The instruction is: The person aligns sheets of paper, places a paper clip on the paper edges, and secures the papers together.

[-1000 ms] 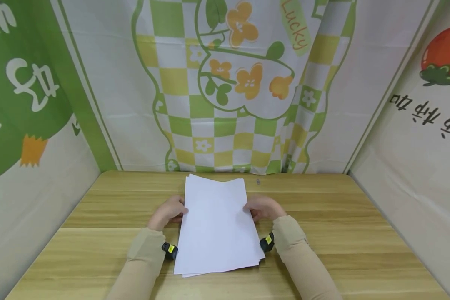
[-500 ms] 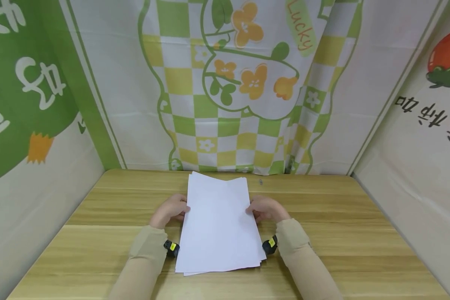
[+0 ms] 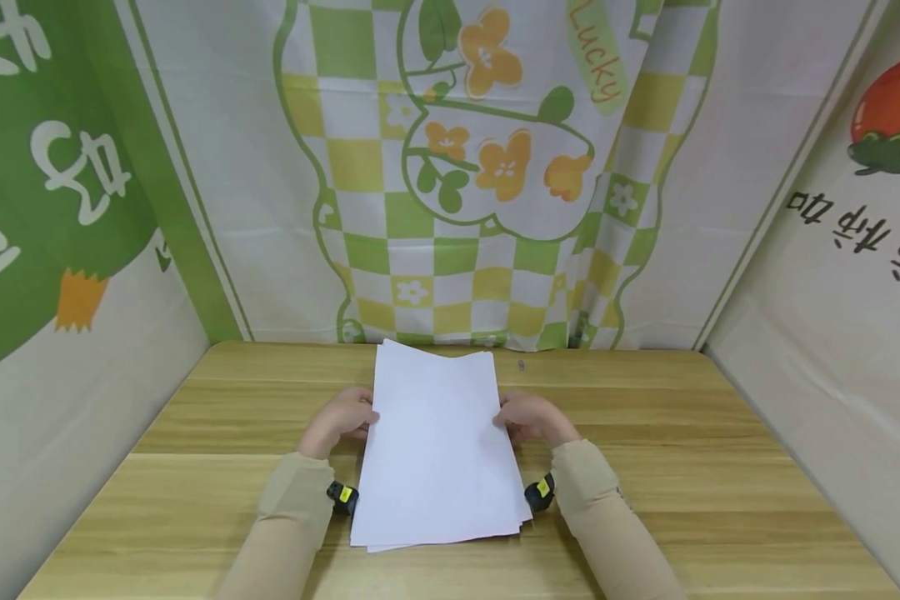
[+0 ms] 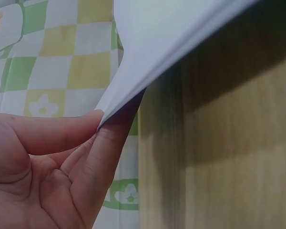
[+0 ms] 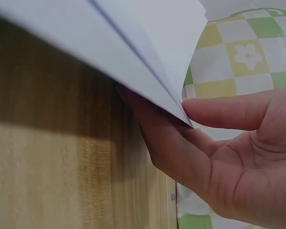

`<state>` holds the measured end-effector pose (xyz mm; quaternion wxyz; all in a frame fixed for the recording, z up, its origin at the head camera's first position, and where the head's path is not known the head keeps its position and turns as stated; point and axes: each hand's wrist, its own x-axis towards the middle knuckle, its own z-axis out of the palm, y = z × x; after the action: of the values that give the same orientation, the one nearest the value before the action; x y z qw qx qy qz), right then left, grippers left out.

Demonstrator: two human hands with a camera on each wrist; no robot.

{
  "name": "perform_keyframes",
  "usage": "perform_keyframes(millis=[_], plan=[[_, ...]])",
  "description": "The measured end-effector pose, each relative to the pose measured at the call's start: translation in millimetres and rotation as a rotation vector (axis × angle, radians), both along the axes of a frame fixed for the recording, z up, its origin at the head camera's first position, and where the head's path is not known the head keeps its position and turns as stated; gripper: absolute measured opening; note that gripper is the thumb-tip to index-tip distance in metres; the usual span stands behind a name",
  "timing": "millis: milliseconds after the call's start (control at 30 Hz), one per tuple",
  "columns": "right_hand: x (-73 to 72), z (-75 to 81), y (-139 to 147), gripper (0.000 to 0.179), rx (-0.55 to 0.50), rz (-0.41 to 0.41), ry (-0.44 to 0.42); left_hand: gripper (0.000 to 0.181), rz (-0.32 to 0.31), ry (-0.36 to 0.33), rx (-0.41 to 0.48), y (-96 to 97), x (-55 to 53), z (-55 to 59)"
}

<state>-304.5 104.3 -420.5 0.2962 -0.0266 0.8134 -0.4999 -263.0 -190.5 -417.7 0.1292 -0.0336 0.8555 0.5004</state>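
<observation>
A stack of white paper sheets [image 3: 438, 450] is held over the table, its sheets slightly out of line at the bottom corners. My left hand [image 3: 345, 418] pinches its left edge, thumb on top and fingers beneath. On the opposite edge my right hand [image 3: 531, 415] pinches in the same way. In the left wrist view the paper [image 4: 152, 43] bends at the left hand's [image 4: 62, 162] thumb tip, above the wood. The right wrist view has the sheets [image 5: 86, 43] fanned a little apart near the right hand's [image 5: 229, 148] thumb. Fingertips under the paper are hidden.
The wooden table [image 3: 690, 467] reaches back to a green-and-yellow checked curtain [image 3: 450, 250]. A small grey paper clip-like piece [image 3: 521, 365] lies near the far edge, right of the paper. Printed cloth walls [image 3: 832, 317] stand on both sides. Each wrist wears a small black camera [image 3: 342, 497].
The head view has shifted slightly. Both hands keep their pinch on the paper stack, and its far edge has risen a little in view.
</observation>
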Motion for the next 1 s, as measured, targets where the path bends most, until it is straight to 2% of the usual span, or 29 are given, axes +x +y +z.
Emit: perform_keyframes(millis=[267,733,1000], plan=[[1.2,-2.2,4,0.038,-0.026,-0.025,0.023,0.016,-0.015,0.060,-0.025,3.8,-2.3,6.8],[5.1,2.4,6,0.038,-0.067,-0.044,0.053,0.020,-0.004,0.078,-0.004,8.8,0.2,13.7],[8.1,8.2,8,0.041,-0.066,-0.066,0.102,0.019,0.006,0.097,-0.045,10.2,0.7,19.6]])
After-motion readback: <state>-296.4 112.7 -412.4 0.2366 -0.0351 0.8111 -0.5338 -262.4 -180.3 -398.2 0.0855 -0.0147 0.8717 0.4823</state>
